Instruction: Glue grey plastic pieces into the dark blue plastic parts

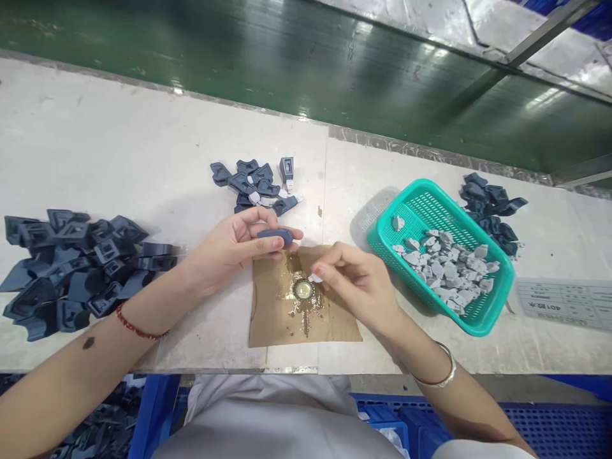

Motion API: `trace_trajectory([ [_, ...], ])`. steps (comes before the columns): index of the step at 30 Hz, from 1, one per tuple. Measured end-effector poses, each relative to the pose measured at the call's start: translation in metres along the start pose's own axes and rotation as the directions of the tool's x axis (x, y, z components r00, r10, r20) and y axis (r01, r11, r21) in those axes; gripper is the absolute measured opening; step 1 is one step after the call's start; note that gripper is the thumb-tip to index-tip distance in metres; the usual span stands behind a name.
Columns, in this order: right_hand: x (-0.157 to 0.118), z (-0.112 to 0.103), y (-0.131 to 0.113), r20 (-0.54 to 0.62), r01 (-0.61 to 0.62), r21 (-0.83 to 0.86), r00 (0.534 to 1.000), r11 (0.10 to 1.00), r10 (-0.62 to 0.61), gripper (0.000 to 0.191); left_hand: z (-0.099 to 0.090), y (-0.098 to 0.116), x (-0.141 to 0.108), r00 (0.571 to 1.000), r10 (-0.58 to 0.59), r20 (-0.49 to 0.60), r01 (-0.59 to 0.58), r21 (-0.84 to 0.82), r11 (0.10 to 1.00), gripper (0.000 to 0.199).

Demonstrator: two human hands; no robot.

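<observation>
My left hand [243, 242] grips a dark blue-grey plastic part [276, 238] between thumb and fingers, above the far edge of a piece of brown cardboard [268, 319]. In a pinch, my right hand [356, 284] has a small light grey piece [314, 278], partly hidden by the fingers. That piece is beside a small round cap [303, 290] of clear liquid on the cardboard, with wet splashes around it; whether it touches the rim I cannot tell. Beyond my left hand lies a group of dark parts [248, 182], some with light grey pieces attached.
A green basket [377, 239] of small light grey pieces [444, 268] stands at right. Dark parts [76, 268] are heaped at left, with more dark parts [490, 207] behind the basket. A printed label [564, 303] lies far right. A green belt [268, 70] runs behind the table.
</observation>
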State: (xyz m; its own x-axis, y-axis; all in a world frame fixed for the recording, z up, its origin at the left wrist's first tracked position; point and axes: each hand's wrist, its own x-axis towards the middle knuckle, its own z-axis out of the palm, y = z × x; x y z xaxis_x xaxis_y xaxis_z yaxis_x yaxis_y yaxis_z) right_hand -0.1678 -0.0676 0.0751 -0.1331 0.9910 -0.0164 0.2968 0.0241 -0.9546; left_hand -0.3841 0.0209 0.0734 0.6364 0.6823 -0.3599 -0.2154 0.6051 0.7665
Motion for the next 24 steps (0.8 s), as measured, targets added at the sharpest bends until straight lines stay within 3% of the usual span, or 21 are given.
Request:
trace_trajectory([
  [2, 0.000, -0.003, 0.000, -0.045, -0.081, 0.198, 0.995, 0.977, 0.091, 0.020, 0.001, -0.001, 0.000, 0.999, -0.011, 0.042, 0.012, -0.028, 1.000, 0.028],
  [5, -0.001, -0.006, 0.002, -0.048, -0.076, 0.374, 0.994, 0.924, 0.101, 0.010, 0.003, -0.004, -0.001, 0.995, -0.014, 0.096, 0.016, -0.023, 1.000, 0.028],
  [14, -0.002, -0.002, -0.002, -0.091, 0.049, 0.422, 0.996, 0.905, -0.012, 0.013, 0.003, -0.017, 0.000, 0.983, -0.031, 0.183, 0.034, -0.012, 0.999, 0.015],
  [19, -0.005, 0.001, 0.000, -0.148, 0.039, 0.333, 0.989, 0.942, 0.011, 0.005, 0.008, -0.020, -0.004, 0.977, 0.130, 0.167, -0.152, 0.132, 0.979, 0.019],
  [24, -0.005, 0.005, 0.000, -0.271, 0.046, 0.243, 0.962, 0.969, 0.022, 0.006, 0.019, -0.024, -0.012, 0.921, 0.368, 0.125, -0.387, 0.368, 0.845, 0.020],
])
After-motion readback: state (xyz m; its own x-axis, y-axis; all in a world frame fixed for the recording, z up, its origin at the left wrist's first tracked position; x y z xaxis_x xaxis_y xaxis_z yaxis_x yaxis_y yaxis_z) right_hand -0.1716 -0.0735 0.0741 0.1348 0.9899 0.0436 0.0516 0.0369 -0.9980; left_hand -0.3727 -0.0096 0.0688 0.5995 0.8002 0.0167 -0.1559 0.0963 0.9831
